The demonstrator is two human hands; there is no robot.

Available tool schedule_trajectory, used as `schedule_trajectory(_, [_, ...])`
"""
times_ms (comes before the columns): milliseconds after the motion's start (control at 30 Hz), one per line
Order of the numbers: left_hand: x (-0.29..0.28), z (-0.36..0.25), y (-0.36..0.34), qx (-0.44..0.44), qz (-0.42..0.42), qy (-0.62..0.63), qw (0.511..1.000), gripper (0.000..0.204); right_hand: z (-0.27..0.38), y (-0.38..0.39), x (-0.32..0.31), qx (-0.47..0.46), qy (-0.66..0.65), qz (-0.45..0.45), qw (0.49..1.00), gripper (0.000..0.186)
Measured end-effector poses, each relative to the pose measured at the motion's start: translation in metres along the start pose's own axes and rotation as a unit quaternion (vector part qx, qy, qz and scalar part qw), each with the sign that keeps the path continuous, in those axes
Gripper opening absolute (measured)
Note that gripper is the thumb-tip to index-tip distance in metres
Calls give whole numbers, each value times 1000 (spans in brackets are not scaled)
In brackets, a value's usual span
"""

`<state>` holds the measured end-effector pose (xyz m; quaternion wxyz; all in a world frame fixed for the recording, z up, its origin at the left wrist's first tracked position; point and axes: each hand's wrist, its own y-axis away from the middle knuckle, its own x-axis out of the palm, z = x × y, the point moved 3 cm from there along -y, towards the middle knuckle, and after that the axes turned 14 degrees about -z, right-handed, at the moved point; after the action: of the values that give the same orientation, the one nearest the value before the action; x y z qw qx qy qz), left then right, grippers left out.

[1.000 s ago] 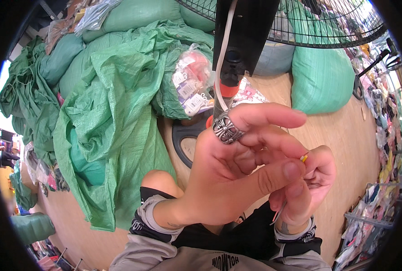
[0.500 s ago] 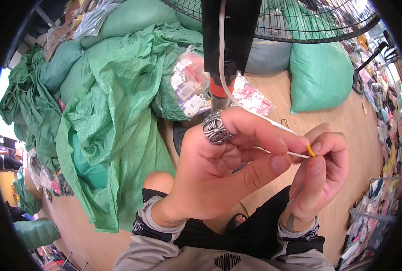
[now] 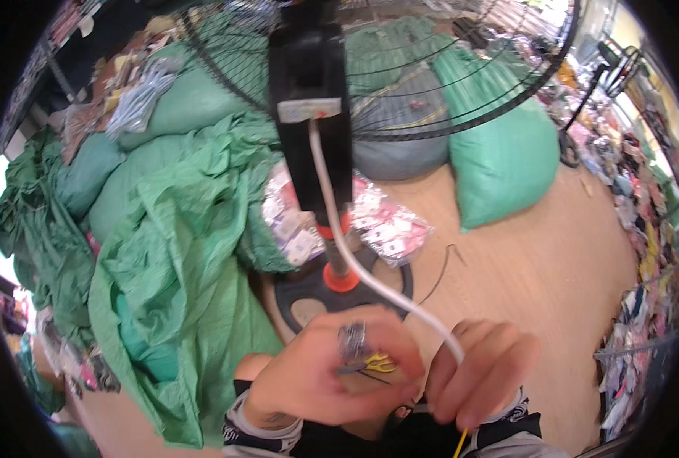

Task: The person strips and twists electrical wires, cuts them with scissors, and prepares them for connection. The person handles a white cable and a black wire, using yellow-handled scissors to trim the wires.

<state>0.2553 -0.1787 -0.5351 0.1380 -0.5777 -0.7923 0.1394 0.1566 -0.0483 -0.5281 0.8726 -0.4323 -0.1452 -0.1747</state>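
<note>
My right hand point(image 3: 483, 370) is closed round the white cable point(image 3: 377, 286), which runs down from the black fan's housing point(image 3: 309, 91). Below its fingers a thin yellow wire point(image 3: 461, 443) sticks out. My left hand point(image 3: 328, 374), wearing a wide silver ring point(image 3: 352, 340), is beside it with thumb and forefinger curved and apart, a little blurred. Through the gap in that hand shows a small yellow-handled tool point(image 3: 379, 362), perhaps scissors; whether the hand touches it I cannot tell.
The fan's round black base point(image 3: 400, 278) stands on the wooden floor. Beside it lie clear packets of pink goods point(image 3: 389, 221). Green sacks point(image 3: 179, 229) heap up at left, and a full green sack point(image 3: 499, 153) sits at far right. Piled packages point(image 3: 637, 214) line the right.
Both hands have moved down and apart; the left has let go of the cable. My view has shifted, so more of the fan and its base shows.
</note>
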Motion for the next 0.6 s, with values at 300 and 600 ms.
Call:
schedule_trajectory(300, [8, 6, 2, 12, -12, -31, 999, 18, 8, 6, 6, -78, -46, 23, 996, 23])
schedule_trajectory(600, [-1, 8, 0, 27, -48, -48, 997, 18, 7, 5, 15, -67, -73, -7, 995, 19])
